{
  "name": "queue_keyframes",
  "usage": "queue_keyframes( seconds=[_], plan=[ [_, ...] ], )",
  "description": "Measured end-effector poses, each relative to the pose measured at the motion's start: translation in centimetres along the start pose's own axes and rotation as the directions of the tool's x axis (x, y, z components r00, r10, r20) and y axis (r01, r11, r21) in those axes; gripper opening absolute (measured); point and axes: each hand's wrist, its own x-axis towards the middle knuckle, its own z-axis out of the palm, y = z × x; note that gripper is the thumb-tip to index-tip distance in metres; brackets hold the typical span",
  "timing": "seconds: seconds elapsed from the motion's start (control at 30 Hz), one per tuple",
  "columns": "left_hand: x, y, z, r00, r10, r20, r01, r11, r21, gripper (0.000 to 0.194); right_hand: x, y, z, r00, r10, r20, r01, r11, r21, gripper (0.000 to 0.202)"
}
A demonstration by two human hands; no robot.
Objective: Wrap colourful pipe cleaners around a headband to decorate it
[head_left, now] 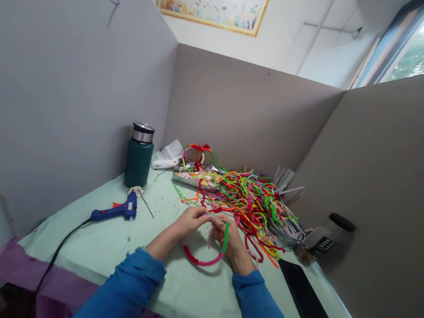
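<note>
A ring wrapped in red, pink and green fuzzy stems [202,263] stands between my two hands, its lower part over the pale green tablecloth [102,251]. My left hand [191,223] pinches the top left of the ring, where a light purple bit shows at the fingertips. Close beside it, my right hand [227,236] has its fingers closed round the ring's upper right part. The fingertips of both hands nearly meet at the top. A short pink end hangs inside the ring by my right fingers.
Behind my hands lies a large heap of coloured fuzzy stems [250,196] beside a metal tray [188,181]. At left are a blue glue gun [116,211] and green bottle [138,161]; at right, a black flat object [312,309] and clear jar [327,240].
</note>
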Motion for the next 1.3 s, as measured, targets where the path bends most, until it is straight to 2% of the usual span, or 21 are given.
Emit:
queue_keyframes(
  seconds=[0.17, 0.33, 0.57, 0.87, 0.97, 1.07, 1.17, 1.3],
  plan=[
    [0.3, -0.7, 0.1, 0.996, -0.039, -0.075, 0.04, 0.999, 0.019, 0.029, -0.2, -0.1, 0.2, 1.0, 0.01, -0.02, -0.01, 1.0, -0.029, 0.025],
    [0.3, -0.4, 0.2, 0.992, 0.015, -0.129, -0.01, 0.999, 0.038, 0.025, -0.5, -0.4, 0.6, 1.0, 0.01, -0.007, -0.01, 0.996, -0.091, 0.027],
    [0.2, -0.5, 0.4, 0.987, 0.048, -0.154, -0.026, 0.99, 0.142, 0.023, -0.5, -0.5, 0.4, 0.998, 0.061, 0.021, -0.06, 0.998, -0.031, 0.03],
    [0.4, -1.2, 0.3, 0.985, 0.083, -0.154, -0.038, 0.961, 0.273, 0.024, -0.4, -0.3, 0.3, 0.999, 0.033, 0.025, -0.033, 0.999, 0.008, 0.028],
    [0.4, -1.0, 0.3, 0.987, 0.069, -0.148, -0.031, 0.968, 0.25, 0.023, -0.4, -0.2, 0.4, 0.999, 0.021, 0.027, -0.021, 1.0, 0.012, 0.029],
    [0.4, -0.9, 0.1, 0.988, 0.008, -0.153, 0.02, 0.984, 0.174, 0.027, -0.4, -0.3, 0.4, 1.0, 0.008, 0.016, -0.008, 0.999, 0.039, 0.027],
    [0.4, -0.9, -0.1, 0.988, -0.08, -0.134, 0.088, 0.995, 0.052, 0.035, -0.3, -0.8, 0.1, 0.995, -0.049, -0.091, 0.055, 0.996, 0.075, 0.026],
    [0.2, -0.6, -0.2, 0.978, -0.195, -0.072, 0.188, 0.977, -0.101, 0.055, -0.1, -1.7, -0.8, 0.969, -0.106, -0.222, 0.141, 0.979, 0.148, 0.027]
  ],
)
